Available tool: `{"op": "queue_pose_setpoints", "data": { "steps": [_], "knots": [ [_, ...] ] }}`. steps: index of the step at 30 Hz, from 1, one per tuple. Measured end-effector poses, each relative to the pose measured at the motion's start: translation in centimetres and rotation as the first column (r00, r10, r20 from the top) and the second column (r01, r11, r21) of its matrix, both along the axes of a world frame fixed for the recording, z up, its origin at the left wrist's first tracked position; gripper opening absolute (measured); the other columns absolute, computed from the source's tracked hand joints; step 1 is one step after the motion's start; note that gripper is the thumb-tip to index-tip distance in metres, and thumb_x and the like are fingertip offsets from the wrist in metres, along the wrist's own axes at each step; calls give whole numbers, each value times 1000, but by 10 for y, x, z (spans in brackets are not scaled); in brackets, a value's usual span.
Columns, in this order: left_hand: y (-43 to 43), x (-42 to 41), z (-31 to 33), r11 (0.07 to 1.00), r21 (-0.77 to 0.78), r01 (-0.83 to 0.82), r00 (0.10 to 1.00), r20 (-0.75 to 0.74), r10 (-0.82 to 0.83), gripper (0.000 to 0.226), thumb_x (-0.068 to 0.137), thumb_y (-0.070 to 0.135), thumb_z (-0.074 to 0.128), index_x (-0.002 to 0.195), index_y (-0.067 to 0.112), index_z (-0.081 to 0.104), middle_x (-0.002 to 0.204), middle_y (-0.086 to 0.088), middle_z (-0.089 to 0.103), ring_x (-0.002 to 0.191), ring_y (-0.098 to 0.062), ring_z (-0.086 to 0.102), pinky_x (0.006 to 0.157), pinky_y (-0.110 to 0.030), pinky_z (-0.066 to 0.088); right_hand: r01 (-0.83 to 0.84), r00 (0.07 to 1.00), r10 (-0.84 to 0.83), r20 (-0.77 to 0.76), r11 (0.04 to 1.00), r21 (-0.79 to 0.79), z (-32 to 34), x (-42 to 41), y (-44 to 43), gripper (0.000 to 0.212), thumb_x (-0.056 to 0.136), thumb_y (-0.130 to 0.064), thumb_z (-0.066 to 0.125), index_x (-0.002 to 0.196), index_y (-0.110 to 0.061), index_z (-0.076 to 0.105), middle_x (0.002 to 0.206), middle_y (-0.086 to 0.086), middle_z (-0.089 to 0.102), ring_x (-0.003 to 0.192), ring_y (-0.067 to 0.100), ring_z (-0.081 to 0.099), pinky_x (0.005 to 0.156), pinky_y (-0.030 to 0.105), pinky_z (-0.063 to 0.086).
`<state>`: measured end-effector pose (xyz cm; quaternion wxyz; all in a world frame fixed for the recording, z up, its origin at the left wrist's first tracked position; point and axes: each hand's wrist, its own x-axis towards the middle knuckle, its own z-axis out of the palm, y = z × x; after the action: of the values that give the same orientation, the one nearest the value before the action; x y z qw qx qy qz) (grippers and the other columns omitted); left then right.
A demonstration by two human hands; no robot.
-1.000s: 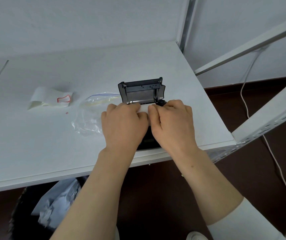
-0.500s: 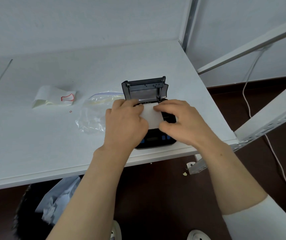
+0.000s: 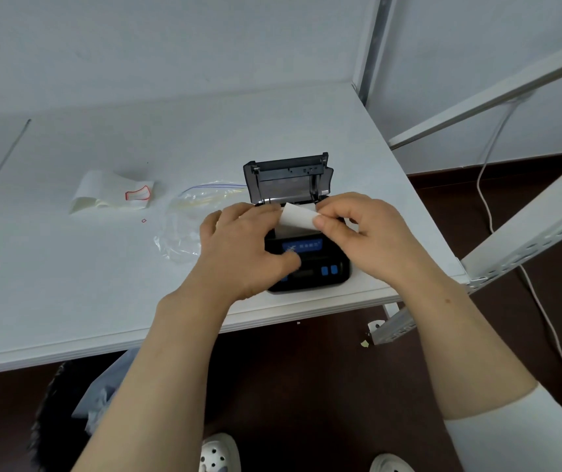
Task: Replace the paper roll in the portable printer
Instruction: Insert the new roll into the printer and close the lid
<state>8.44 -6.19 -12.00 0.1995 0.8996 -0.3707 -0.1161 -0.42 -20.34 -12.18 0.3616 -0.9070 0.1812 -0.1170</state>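
1. Head view: the portable printer sat on the white tabletop, close to its near edge and toward its right corner, with its lid swung up and standing open at the far side.
2. A strip of white paper rose out of the open compartment just below the lid — the roll itself was hidden behind the hands, so I could not tell how it sat inside.
3. The left hand lay over the printer's left side; its fingers were closed on the left edge of the paper strip, and the thumb rested across the dark front panel near the blue buttons.
4. The right hand reached in from the right, its fingers pinched together on the strip's right edge, holding the paper lifted above the printer's top.
5. To the left of the printer a clear zip bag lay flat on the tabletop, partly behind the left hand.
6. Farther left, well apart from the printer, lay a curled paper strip with a red-outlined label.
7. Right of the tabletop stood a white metal frame, and a pale cable hung down to the dark floor.
8. Below the tabletop edge two white shoes showed.
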Motion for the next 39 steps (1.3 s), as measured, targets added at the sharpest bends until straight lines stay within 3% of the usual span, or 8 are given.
{"op": "queue_pose_setpoints", "data": {
  "steps": [4,7,12,17,21,26,32,39],
  "knots": [
    [0,3,-9,997,-74,-10,999,48,13,35,84,50,55,117,40,62,143,18,45,136,-12,30,108,-29,9,52,998,-55,31,993,109,9,1,4,23,86,-34,58,87,-14,69,108,-1,66,103,13,57,95,29,41],
    [0,5,-13,997,-72,18,998,61,-14,29,91,45,47,116,42,62,146,17,42,138,-13,28,106,-27,8,105,978,-119,173,990,92,20,12,-2,26,94,-25,48,117,-22,60,132,-5,55,125,9,45,109,28,31],
    [4,5,-13,997,-71,31,998,54,-27,29,93,42,45,117,43,61,147,16,41,140,-15,26,111,-32,7,-6,1000,5,-23,1000,-21,21,43,-21,45,99,-15,34,143,-15,29,154,3,27,142,14,22,113,21,13],
    [2,3,-13,998,-54,31,995,97,-25,30,94,41,43,120,43,59,146,18,42,139,-16,26,109,-32,7,18,999,-16,48,999,-40,9,37,-22,35,97,-10,39,129,-11,53,131,7,49,120,15,47,94,8,26],
    [2,-1,-17,997,-75,23,987,158,-11,29,94,41,43,115,41,62,130,19,55,130,-18,35,100,-32,14,36,996,-32,80,998,-56,4,29,-17,29,94,-10,47,119,-11,61,121,5,51,102,7,47,79,-7,27],
    [3,-9,-22,976,-216,12,971,237,41,32,85,40,43,100,32,70,104,11,68,107,-24,53,86,-28,16,46,997,-43,70,998,-39,5,28,-15,28,94,-11,48,119,-12,61,124,6,60,116,17,52,93,12,33],
    [1,-10,-28,908,-410,-82,973,165,162,19,75,31,65,85,20,77,82,-4,63,82,-29,53,74,-39,45,34,996,-35,86,999,11,5,23,-14,26,91,-9,53,114,-12,64,118,5,64,112,17,56,98,22,40],
    [1,-10,-26,898,-436,-56,960,224,169,12,72,26,66,78,24,76,78,6,50,78,-14,41,76,-30,27,86,988,-94,119,994,71,0,14,-9,16,86,-10,59,95,-8,73,96,-6,63,99,11,58,94,23,44]
  ]
}}
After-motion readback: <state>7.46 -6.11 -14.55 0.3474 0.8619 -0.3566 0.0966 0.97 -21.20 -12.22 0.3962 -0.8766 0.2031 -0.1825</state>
